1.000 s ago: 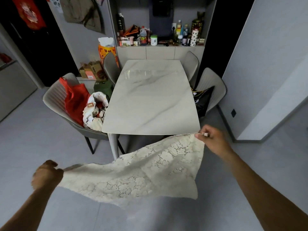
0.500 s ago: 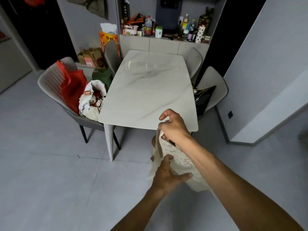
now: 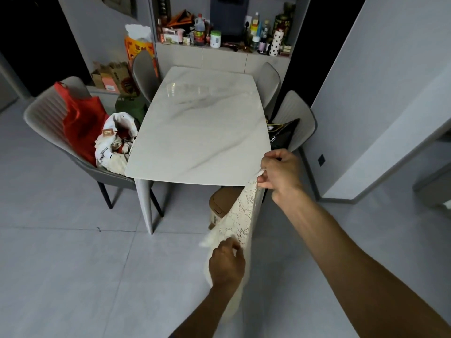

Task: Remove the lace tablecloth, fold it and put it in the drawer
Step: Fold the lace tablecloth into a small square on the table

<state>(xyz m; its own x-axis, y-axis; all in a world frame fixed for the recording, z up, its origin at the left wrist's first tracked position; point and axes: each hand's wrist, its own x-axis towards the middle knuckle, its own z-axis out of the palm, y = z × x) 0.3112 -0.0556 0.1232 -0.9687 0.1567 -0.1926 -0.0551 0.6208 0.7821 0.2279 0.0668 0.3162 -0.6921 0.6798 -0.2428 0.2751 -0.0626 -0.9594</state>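
1. Grey floor tiles (image 3: 61,264) run under a white marble table (image 3: 202,132), its top bare, with grey chairs set around it.
2. Off the table's near right corner, the lace tablecloth (image 3: 240,215) hangs in the air as a narrow, doubled-up strip between the person's two hands.
3. Up top, the right hand (image 3: 280,175) pinches the cloth's upper edge; its fingers (image 3: 262,179) are curled tight on the lace, right beside the table corner.
4. Lower down, the left hand (image 3: 227,263) grips the strip near its middle, fingers closed round the bunched fabric, and the rest trails below the wrist.
5. A brown bin (image 3: 219,206) stands under the table, partly behind the lace.
6. On the left chair (image 3: 46,120) sit a red bag (image 3: 81,123) and a white bag (image 3: 114,147).
7. Bottles and jars crowd the shelf (image 3: 222,48) at the far wall.
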